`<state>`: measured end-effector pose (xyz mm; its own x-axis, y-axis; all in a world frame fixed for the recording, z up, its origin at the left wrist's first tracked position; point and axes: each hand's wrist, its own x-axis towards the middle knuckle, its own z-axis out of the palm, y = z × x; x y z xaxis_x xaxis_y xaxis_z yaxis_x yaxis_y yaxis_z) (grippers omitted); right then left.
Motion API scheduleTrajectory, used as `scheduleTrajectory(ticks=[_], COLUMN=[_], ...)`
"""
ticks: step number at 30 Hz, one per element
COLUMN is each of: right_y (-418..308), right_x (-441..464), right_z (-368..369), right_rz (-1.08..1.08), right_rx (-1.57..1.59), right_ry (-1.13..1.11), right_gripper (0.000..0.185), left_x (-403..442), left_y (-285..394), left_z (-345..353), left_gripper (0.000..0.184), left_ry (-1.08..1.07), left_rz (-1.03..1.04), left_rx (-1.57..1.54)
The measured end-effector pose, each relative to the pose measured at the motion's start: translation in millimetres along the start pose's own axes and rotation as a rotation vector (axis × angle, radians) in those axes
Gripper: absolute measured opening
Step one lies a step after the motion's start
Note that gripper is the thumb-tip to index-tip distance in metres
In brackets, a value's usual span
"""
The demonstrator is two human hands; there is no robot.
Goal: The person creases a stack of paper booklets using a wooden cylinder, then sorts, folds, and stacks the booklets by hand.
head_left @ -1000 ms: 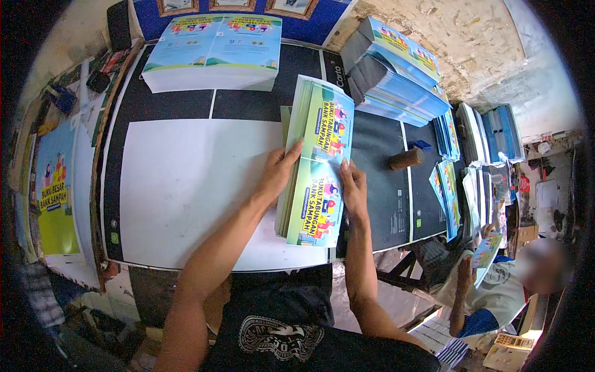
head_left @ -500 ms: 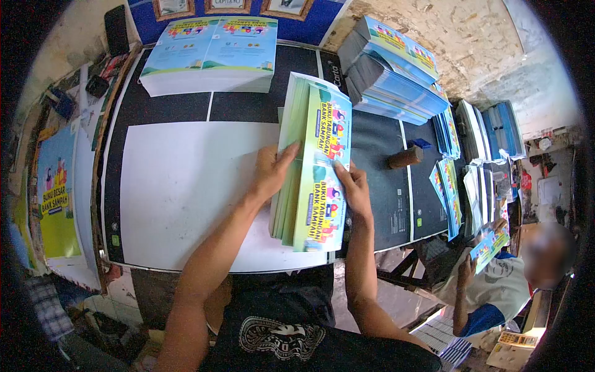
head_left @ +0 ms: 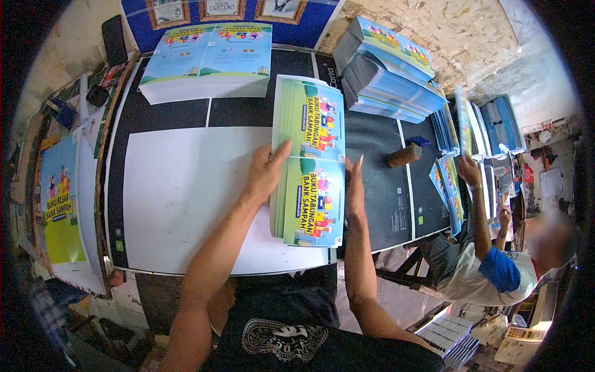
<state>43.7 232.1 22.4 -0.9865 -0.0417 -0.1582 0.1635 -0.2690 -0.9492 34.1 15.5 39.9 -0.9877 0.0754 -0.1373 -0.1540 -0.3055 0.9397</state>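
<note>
A stack of printed booklet sheets [head_left: 313, 186], each top sheet showing two bright "Buku Tabungan Bank Sampah" covers, is upright lengthwise in front of me over the table. My left hand [head_left: 268, 173] grips its left edge, thumb on top and the other fingers hidden at the side or below. Along the right edge lies my right hand [head_left: 355, 192], its fingers stretched out flat against the sheet edges and its thumb off the top cover. Under the stack and to its left is a large white sheet [head_left: 186, 198] on the black tabletop [head_left: 378, 180].
A tall pile of blue printed sheets [head_left: 204, 87] stands at the back left, another pile [head_left: 390, 74] at the back right. A brown cylindrical block [head_left: 405, 155] lies right of my hands. A co-worker [head_left: 489, 273] handles printed papers at the far right, near several booklet piles [head_left: 502, 127].
The stack's fanned edges have come closer together and its top turned more face-up. My right thumb has left the cover, the hand flattening along the edge. The co-worker's arm has reached toward the piles.
</note>
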Motion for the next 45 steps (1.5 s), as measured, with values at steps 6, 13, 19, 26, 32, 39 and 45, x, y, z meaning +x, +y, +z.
scheduleTrajectory(ticks=[6,13,19,26,32,39,45], right_y=[-24,-13,-8,-23,-11,-8,-9], right_x=[-14,-2,-6,-14,-7,-5,-6], right_z=[9,-14,11,18,7,5,-1], right_rz=[0.103,-0.063,-0.391,0.124,-0.027,-0.089,-0.074], right_rx=[-0.201,-0.404,-0.935,0.206,-0.269,-0.227,-0.195], right_ry=[0.034,0.09,0.234,-0.049,0.023,-0.024,-0.058], right_gripper=[0.035,0.031,0.042,0.069,0.036,0.038,0.037], left_x=[2,2,3,-1,-3,-4,-4], left_y=[-15,20,22,-10,-19,-11,-12], left_z=[2,-16,-23,4,13,13,11], left_gripper=[0.048,0.043,0.044,0.049,0.047,0.049,0.055], left_ry=[-0.045,0.016,-0.038,-0.108,-0.083,-0.058,-0.107], left_rz=[0.08,-0.026,-0.029,-0.081,-0.13,-0.207,-0.257], left_rx=[0.043,-0.145,-0.133,-0.058,-0.276,-0.316,-0.33])
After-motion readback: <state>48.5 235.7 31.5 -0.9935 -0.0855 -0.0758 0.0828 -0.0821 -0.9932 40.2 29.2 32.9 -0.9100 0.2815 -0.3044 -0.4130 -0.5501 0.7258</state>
